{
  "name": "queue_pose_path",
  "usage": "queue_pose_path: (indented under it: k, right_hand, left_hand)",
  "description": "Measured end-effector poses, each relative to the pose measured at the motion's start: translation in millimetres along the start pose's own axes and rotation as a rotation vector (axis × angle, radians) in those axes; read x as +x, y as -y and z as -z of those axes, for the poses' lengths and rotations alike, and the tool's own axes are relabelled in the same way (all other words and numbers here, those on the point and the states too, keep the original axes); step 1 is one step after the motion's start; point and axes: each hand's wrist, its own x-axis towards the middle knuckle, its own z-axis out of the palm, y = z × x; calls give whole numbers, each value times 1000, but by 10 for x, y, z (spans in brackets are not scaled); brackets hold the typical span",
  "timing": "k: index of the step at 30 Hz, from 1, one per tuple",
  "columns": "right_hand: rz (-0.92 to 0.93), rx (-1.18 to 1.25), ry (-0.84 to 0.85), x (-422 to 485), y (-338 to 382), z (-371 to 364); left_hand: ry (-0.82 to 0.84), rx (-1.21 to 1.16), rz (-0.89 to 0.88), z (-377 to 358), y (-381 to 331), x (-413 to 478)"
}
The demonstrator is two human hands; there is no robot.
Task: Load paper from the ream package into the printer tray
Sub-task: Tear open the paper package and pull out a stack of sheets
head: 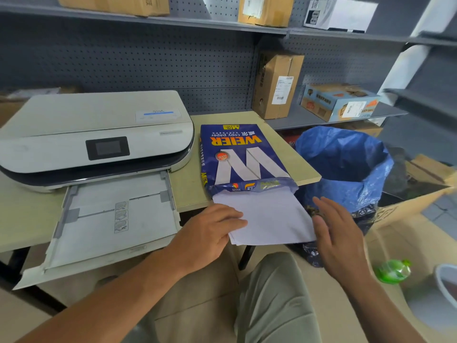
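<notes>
Grey pegboard shelving (153, 65) lines the back wall, stacked with cardboard boxes (278, 85) whose labels are too small to read, and in front of it stands a pale wooden table (188, 184). On the table sits a white printer (99, 134) with its paper tray (116, 219) pulled out over the table's front edge; the tray holds no sheets, only a strip of small icons I cannot make out. Just right of the printer lies a blue WEIER copy paper ream package (243, 157), its near end torn open, with a stack of white paper (269, 216) sticking halfway out past the table edge. The left hand (210, 231) grips the stack's left corner, its thumb hidden beneath the sheets. The right hand (338, 233) hovers just beside the stack's right edge, fingers spread and loose, grasping nothing. A bin with a blue liner (346, 164) stands close behind that hand, and a blurred green bottle (393, 271) lies lower right.
</notes>
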Motion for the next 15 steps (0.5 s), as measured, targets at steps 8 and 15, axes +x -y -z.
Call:
queue_pose_path:
  k: [8,15]
  right_hand:
    - [-387,177,401,257,-73,-200]
    - [-234,92,300,248,50,-258]
  left_hand:
    - [-136,-60,301,-251,-262,-161]
    - [82,-166,438,-162,-396,-229]
